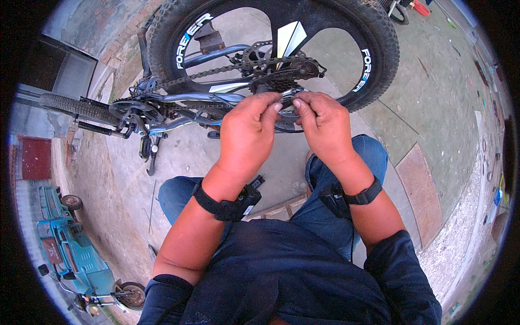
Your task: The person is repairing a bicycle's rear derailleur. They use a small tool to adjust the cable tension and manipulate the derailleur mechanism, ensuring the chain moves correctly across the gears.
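A mountain bike lies in front of me, its black rear wheel (pixel 280 16) with wide spokes and a knobby tyre facing me. My left hand (pixel 252 122) and my right hand (pixel 325 122) meet just below the rear cassette (pixel 280 86). Thumb and forefinger of each are pinched on a thin dark cable (pixel 287 100) between them; the fingers partly hide it. The bicycle chain (pixel 215 72) runs from the hub area leftwards to the crankset (pixel 136 111). Close to the left fingers passes the blue-grey frame tube (pixel 195 97).
The front wheel (pixel 77 106) and a brake lever (pixel 152 158) extend to the left. A thin rod (pixel 152 207) lies on the concrete by my left knee. At right is a flat brown board (pixel 420 195). A turquoise cargo tricycle (pixel 81 256) stands at lower left.
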Demonstrator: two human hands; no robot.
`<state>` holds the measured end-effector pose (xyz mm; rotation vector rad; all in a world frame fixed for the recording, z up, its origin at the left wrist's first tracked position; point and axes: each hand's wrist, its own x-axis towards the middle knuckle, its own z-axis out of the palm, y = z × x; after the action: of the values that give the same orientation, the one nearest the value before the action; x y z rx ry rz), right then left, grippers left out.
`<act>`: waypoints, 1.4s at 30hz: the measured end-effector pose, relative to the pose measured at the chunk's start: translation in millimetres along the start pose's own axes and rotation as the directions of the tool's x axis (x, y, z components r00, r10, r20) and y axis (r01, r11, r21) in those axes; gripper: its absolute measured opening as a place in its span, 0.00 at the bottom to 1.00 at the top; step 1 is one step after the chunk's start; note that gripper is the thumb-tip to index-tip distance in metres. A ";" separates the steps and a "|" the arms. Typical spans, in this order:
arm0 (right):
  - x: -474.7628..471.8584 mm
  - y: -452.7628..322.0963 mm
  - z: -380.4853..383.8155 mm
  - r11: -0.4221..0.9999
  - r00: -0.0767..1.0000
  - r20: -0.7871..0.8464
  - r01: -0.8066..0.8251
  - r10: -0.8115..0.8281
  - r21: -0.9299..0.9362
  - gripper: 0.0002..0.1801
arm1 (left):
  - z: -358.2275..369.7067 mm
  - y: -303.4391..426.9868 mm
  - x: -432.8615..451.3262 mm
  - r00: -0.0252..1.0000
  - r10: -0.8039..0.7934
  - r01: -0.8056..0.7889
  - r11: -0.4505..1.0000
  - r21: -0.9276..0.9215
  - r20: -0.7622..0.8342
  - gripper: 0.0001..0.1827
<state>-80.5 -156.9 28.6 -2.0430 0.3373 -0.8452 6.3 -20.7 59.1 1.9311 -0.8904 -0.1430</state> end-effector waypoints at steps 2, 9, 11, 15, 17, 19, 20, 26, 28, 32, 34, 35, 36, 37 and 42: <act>0.4 2.3 -0.5 1.000 1.000 -0.003 0.000 0.000 0.008 0.08 | -1.1 6.3 1.3 0.991 -0.120 0.127 0.984 -0.124 0.058 0.10; 2.1 4.1 -1.1 0.996 0.999 0.014 -0.045 0.044 0.074 0.09 | -2.4 5.0 3.9 0.952 -0.251 0.298 0.893 -0.337 0.177 0.12; 0.6 3.0 -3.1 0.996 0.997 0.035 -0.069 0.066 0.064 0.09 | -1.8 5.7 4.6 0.948 -0.264 0.314 0.878 -0.361 0.180 0.11; -5.4 1.2 -5.9 0.986 0.983 0.096 -0.161 0.155 0.054 0.09 | 1.0 3.3 4.0 0.948 -0.280 0.317 0.848 -0.424 0.147 0.10; -7.3 -0.6 -7.8 0.961 0.960 0.137 -0.259 0.245 0.094 0.09 | 2.0 4.3 3.6 0.946 -0.293 0.324 0.825 -0.462 0.141 0.10; -7.8 -7.2 -9.5 0.939 0.937 0.159 -0.329 0.312 0.102 0.09 | 1.8 3.6 3.9 0.944 -0.294 0.331 0.816 -0.475 0.153 0.10; -7.6 -9.8 -9.6 0.925 0.923 0.170 -0.364 0.344 0.105 0.09 | 1.7 3.2 4.0 0.942 -0.294 0.334 0.811 -0.481 0.159 0.10; -7.3 -10.3 -5.1 0.866 0.917 0.174 -0.398 0.360 0.302 0.09 | 1.1 4.1 3.8 0.947 -0.277 0.322 0.790 -0.522 0.165 0.09; -4.4 -11.1 -5.0 0.855 0.915 0.153 -0.403 0.372 0.328 0.09 | 0.1 1.9 3.3 0.940 -0.290 0.342 0.783 -0.519 0.182 0.09; -0.3 -9.5 -5.7 0.883 0.940 0.130 -0.341 0.316 0.322 0.08 | -1.0 2.2 1.7 0.933 -0.306 0.360 0.763 -0.537 0.190 0.10; 2.8 -10.8 -7.4 0.906 0.942 0.133 -0.333 0.308 0.261 0.08 | -2.2 -0.7 0.7 0.937 -0.297 0.349 0.785 -0.512 0.183 0.09; 4.2 -11.0 -8.1 0.916 0.943 0.135 -0.328 0.304 0.229 0.08 | -3.4 -2.0 0.2 0.939 -0.292 0.343 0.795 -0.500 0.180 0.09; 3.8 -6.0 -7.1 0.957 0.972 0.096 -0.229 0.215 0.175 0.08 | -4.9 -0.2 1.3 0.946 -0.276 0.323 0.844 -0.427 0.171 0.09; 2.0 2.1 -4.5 0.985 0.991 0.063 -0.129 0.122 0.117 0.08 | -7.5 4.0 3.0 0.952 -0.258 0.300 0.887 -0.351 0.164 0.09; 4.4 1.8 -7.8 0.996 0.997 0.053 0.054 -0.050 -0.075 0.08 | -16.9 10.4 11.7 0.960 -0.196 0.234 0.954 -0.187 0.203 0.10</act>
<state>-82.4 -165.1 32.1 -2.1486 0.2935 -0.8216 16.9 -18.6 79.4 1.8324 -0.7465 -0.5307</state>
